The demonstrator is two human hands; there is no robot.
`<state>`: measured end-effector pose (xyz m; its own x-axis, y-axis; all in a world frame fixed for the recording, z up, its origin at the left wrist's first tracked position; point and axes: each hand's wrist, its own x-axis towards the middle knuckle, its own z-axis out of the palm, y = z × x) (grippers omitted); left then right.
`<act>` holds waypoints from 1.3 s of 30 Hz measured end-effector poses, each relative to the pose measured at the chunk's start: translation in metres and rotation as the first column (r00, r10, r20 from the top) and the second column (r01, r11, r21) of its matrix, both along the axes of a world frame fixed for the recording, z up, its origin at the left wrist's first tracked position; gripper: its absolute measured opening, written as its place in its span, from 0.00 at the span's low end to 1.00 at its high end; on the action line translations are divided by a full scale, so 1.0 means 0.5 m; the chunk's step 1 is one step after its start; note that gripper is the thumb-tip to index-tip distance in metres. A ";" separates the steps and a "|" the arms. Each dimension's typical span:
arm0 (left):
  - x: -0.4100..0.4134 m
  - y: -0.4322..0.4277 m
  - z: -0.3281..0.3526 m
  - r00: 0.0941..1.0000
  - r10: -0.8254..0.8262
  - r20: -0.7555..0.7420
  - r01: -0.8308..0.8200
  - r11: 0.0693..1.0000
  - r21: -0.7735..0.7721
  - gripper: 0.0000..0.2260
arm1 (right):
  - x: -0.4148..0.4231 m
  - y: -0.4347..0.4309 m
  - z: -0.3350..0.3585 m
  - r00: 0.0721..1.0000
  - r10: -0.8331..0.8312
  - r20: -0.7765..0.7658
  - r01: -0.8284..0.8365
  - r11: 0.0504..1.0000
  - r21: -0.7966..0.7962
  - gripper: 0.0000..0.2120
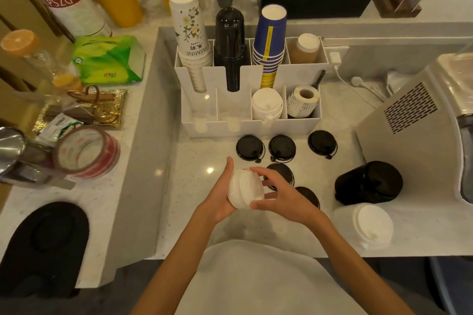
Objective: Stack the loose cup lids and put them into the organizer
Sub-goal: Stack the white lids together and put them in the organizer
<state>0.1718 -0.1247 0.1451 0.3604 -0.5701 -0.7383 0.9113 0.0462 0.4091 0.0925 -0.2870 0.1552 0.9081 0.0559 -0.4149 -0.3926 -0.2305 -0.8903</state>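
A short stack of white lids (245,190) is held on its side above the counter between both hands. My left hand (222,197) cups its left side and my right hand (280,195) grips its right face with spread fingers. Loose black lids lie flat on the counter: three in a row (249,147), (281,148), (321,142), and two more (282,172), (308,195) partly hidden behind my right hand. The white organizer (252,125) stands behind them, with white lids (267,106) in one front slot and two front slots bare.
A sleeve of black lids (368,183) and a sleeve of white lids (367,226) lie at the right. Cup stacks (226,41) stand in the organizer's back row, a label roll (303,100) in front. A white machine (419,120) is at right, tape rolls (88,152) at left.
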 end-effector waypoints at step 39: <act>-0.018 0.134 -0.001 0.968 0.229 0.107 -0.203 0.955 -0.215 0.25 | -0.023 0.112 0.021 0.951 -0.171 -0.259 0.262 0.890 0.373 0.27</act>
<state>0.1626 -0.0575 0.1447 0.5756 -0.5996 -0.5560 0.8106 0.3290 0.4844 0.0808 -0.2311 0.1657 0.8089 0.0699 -0.5838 -0.5818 0.2383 -0.7776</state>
